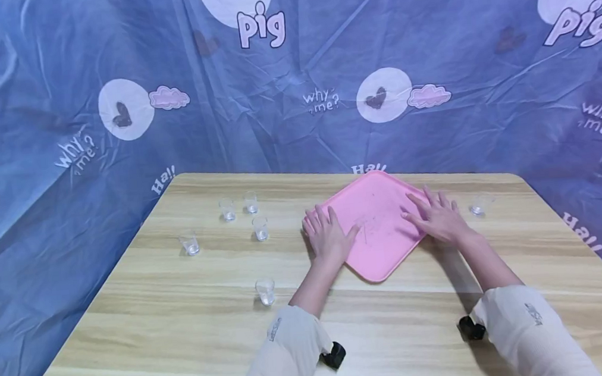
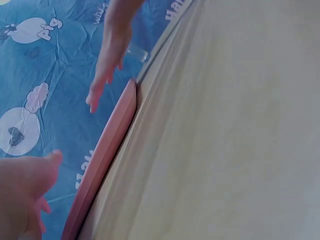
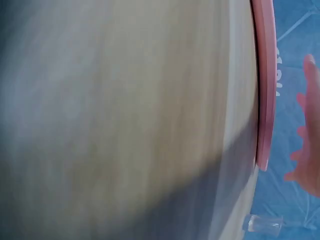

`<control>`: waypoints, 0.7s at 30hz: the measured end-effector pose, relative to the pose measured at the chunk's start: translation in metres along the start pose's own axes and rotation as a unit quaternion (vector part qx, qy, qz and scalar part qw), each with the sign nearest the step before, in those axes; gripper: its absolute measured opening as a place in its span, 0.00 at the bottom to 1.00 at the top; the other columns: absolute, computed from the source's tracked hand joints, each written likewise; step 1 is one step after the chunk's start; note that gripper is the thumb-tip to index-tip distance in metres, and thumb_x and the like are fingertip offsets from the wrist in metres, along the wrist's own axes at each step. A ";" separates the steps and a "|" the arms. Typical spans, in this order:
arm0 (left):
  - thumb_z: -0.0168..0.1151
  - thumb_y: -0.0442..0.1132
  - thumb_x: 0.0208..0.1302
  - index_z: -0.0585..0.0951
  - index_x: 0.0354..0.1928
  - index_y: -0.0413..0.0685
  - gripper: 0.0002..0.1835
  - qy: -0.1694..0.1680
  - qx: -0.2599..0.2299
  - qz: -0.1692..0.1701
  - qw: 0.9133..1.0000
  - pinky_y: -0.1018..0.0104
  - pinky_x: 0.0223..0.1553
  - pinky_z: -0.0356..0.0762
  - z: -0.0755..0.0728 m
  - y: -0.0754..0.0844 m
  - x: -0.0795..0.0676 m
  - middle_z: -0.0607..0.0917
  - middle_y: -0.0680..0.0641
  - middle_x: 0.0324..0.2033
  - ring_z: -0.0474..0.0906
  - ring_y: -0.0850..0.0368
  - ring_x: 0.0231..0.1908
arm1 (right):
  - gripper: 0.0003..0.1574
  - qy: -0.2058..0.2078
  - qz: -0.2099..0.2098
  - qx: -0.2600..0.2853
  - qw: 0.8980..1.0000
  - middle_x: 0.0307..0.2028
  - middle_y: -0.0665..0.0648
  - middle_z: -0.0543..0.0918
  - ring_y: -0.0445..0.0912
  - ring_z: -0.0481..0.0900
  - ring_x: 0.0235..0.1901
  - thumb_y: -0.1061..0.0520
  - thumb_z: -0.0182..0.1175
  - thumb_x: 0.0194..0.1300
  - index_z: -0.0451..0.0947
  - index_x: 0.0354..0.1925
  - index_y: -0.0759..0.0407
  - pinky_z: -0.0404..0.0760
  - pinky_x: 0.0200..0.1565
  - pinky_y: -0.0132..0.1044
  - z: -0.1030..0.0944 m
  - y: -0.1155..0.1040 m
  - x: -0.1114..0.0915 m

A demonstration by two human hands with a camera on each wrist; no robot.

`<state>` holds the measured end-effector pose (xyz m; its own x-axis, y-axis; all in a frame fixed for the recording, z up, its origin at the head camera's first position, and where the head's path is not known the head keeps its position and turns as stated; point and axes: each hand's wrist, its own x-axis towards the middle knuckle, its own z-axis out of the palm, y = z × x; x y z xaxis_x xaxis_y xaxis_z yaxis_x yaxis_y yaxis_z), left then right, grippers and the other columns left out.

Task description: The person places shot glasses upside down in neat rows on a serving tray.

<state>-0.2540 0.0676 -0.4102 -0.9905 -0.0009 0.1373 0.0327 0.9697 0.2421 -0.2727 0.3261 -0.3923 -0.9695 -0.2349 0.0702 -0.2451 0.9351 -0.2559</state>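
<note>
A pink tray (image 1: 377, 229) lies on the wooden table, turned so that one corner points toward me. My left hand (image 1: 329, 239) is over its left corner with the fingers straight and spread. Over the right corner is my right hand (image 1: 438, 218), its fingers also extended and spread. Both wrist views show the tray's rim low against the table, with the left hand (image 2: 25, 190) and the right hand (image 3: 311, 140) above it. Neither hand grips anything.
Several small clear cups stand left of the tray, among them a near one (image 1: 266, 291) and a far-left one (image 1: 190, 243). Another clear cup (image 1: 478, 204) is beyond my right hand. A blue printed cloth (image 1: 295, 123) hangs behind the table.
</note>
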 end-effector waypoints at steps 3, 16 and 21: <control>0.44 0.70 0.59 0.60 0.68 0.46 0.44 -0.011 0.013 -0.006 1.000 0.46 0.63 0.39 0.001 -0.001 -0.006 0.54 0.36 0.67 0.43 0.35 0.65 | 0.45 -0.011 -0.003 0.008 1.000 0.67 0.74 0.40 0.76 0.35 0.61 0.32 0.44 0.64 0.52 0.69 0.57 0.36 0.54 0.71 0.003 0.002 0.002; 0.43 0.68 0.61 0.59 0.68 0.45 0.42 -0.070 0.026 -0.010 0.997 0.46 0.63 0.33 0.014 -0.005 -0.021 0.52 0.35 0.67 0.32 0.33 0.65 | 0.46 -0.037 0.001 0.022 0.999 0.64 0.78 0.46 0.71 0.38 0.62 0.34 0.47 0.62 0.56 0.66 0.64 0.41 0.54 0.70 0.020 0.016 0.002; 0.41 0.68 0.61 0.58 0.69 0.45 0.42 -0.081 0.020 -0.002 0.996 0.44 0.62 0.33 0.013 -0.008 -0.020 0.51 0.36 0.67 0.31 0.34 0.65 | 0.48 -0.051 0.010 0.009 0.999 0.64 0.78 0.45 0.70 0.37 0.63 0.33 0.45 0.63 0.53 0.67 0.63 0.41 0.55 0.68 0.021 0.014 0.001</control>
<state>-0.2357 0.0625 -0.4275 -0.9993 0.0318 -0.0214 0.0268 0.9788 0.2030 -0.2770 0.3333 -0.4163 -0.9696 -0.2424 -0.0335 -0.2243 0.9351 -0.2745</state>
